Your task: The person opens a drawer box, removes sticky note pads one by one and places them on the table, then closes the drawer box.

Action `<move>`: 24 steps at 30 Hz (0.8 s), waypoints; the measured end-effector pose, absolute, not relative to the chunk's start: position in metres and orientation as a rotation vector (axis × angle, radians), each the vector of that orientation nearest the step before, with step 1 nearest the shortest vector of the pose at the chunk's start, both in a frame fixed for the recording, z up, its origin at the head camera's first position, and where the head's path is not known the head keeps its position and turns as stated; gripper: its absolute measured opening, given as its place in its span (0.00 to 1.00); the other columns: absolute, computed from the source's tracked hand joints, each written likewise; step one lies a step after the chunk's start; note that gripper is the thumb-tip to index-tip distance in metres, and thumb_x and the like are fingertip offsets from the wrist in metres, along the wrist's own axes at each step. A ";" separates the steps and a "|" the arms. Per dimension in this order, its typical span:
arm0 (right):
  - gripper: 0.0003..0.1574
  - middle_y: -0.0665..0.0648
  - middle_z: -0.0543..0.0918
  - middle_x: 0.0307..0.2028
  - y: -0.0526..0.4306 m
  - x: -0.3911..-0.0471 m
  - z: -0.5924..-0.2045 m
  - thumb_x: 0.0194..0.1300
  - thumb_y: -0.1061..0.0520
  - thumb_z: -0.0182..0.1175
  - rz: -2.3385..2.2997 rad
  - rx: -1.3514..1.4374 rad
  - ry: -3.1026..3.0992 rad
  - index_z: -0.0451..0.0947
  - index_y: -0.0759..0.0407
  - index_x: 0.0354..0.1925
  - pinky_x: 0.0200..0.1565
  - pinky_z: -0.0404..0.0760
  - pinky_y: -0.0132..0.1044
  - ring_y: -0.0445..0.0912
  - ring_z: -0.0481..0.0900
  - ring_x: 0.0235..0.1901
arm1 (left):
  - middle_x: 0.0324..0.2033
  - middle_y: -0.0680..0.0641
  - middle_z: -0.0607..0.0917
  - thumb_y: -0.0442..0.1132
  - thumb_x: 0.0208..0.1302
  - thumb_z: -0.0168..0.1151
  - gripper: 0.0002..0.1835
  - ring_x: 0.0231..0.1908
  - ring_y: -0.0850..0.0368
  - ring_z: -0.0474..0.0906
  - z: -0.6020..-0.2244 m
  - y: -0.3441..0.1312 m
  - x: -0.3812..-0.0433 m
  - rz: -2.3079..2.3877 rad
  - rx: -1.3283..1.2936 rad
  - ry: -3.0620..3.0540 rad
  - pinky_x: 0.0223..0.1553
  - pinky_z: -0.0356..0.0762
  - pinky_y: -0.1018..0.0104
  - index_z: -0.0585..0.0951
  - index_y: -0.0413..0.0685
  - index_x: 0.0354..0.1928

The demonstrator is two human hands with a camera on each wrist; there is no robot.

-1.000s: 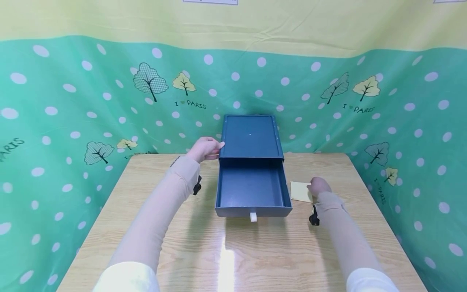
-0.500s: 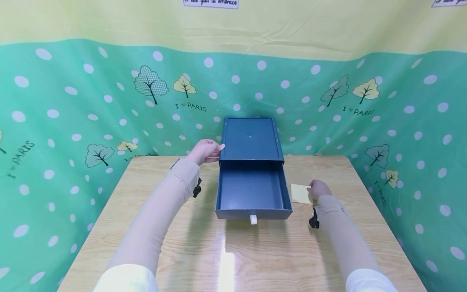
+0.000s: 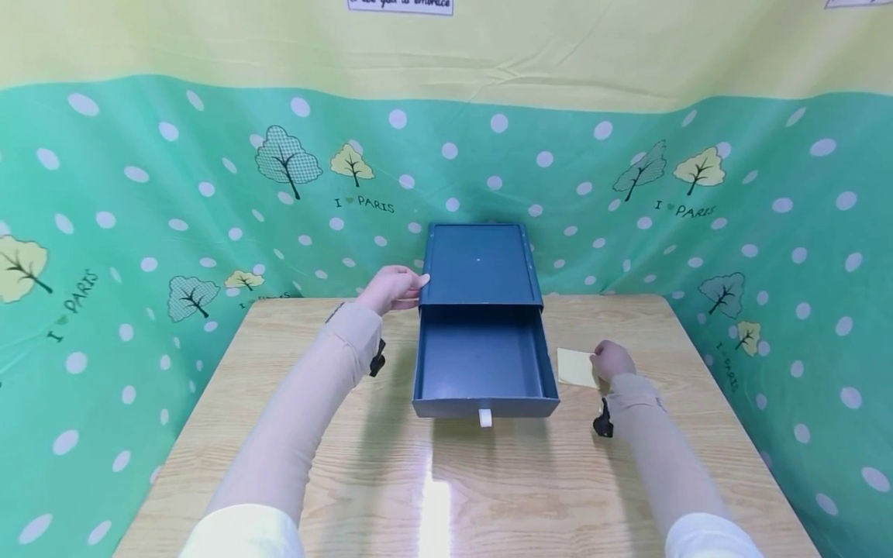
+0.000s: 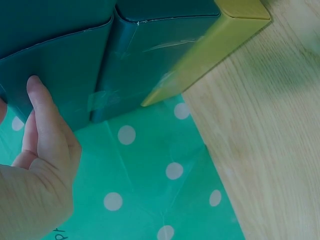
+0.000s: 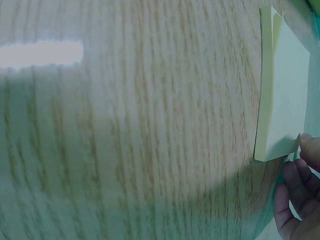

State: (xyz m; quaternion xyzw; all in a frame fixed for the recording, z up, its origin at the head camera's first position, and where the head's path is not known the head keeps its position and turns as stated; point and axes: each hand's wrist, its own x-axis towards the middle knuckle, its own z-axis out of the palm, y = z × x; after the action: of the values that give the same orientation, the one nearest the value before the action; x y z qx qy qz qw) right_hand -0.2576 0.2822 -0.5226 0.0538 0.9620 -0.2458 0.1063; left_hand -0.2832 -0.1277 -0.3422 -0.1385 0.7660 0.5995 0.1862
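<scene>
Beige-sleeved left hand (image 3: 392, 288), fingers extended, touches the blue drawer box (image 3: 477, 263) on its left side; the drawer (image 3: 481, 358) stands pulled out. Pale-yellow sticky-note pad (image 3: 576, 368) lies on the table (image 3: 530, 496), its right edge pinched by the right hand (image 3: 614, 359).

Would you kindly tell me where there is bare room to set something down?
The table is bare before the open drawer, between the sleeves; the drawer's visible floor is bare too. It is crowded right of the drawer, by the yellow pad and right hand.
</scene>
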 end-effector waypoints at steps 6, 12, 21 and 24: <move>0.22 0.73 0.77 0.46 0.282 -0.260 -0.524 0.70 0.56 0.45 -0.782 0.201 2.845 0.69 0.73 0.51 0.44 0.78 0.52 0.63 0.76 0.44 | 0.34 0.51 0.79 0.40 0.66 0.59 0.09 0.35 0.61 0.77 -0.340 -0.127 -0.282 1.696 -0.386 2.152 0.51 0.80 0.64 0.74 0.43 0.43; 0.23 0.73 0.76 0.48 0.276 -0.259 -0.513 0.72 0.55 0.43 -0.984 0.245 2.802 0.68 0.73 0.53 0.44 0.76 0.52 0.62 0.75 0.45 | 0.34 0.50 0.78 0.40 0.66 0.59 0.10 0.34 0.61 0.77 -0.339 -0.127 -0.282 1.698 -0.377 2.145 0.51 0.80 0.64 0.74 0.42 0.43; 0.22 0.74 0.77 0.45 0.275 -0.264 -0.501 0.71 0.57 0.45 -1.216 0.250 2.804 0.70 0.75 0.52 0.45 0.77 0.49 0.61 0.77 0.43 | 0.34 0.50 0.78 0.40 0.67 0.59 0.08 0.35 0.61 0.77 -0.341 -0.127 -0.283 1.716 -0.380 2.128 0.52 0.80 0.64 0.74 0.43 0.41; 0.23 0.75 0.77 0.46 0.277 -0.263 -0.496 0.72 0.57 0.44 -1.276 0.235 2.764 0.69 0.76 0.54 0.45 0.78 0.48 0.62 0.78 0.43 | 0.33 0.50 0.79 0.40 0.67 0.59 0.09 0.34 0.61 0.77 -0.342 -0.128 -0.283 1.712 -0.375 2.132 0.52 0.80 0.64 0.74 0.42 0.43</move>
State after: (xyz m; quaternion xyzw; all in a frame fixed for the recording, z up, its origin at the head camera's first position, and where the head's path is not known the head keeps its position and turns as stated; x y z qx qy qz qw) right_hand -0.2630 0.2768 -0.4964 0.0770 0.9043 -0.4175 0.0442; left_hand -0.2828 -0.1280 -0.3416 -0.1333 0.7586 0.6090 0.1895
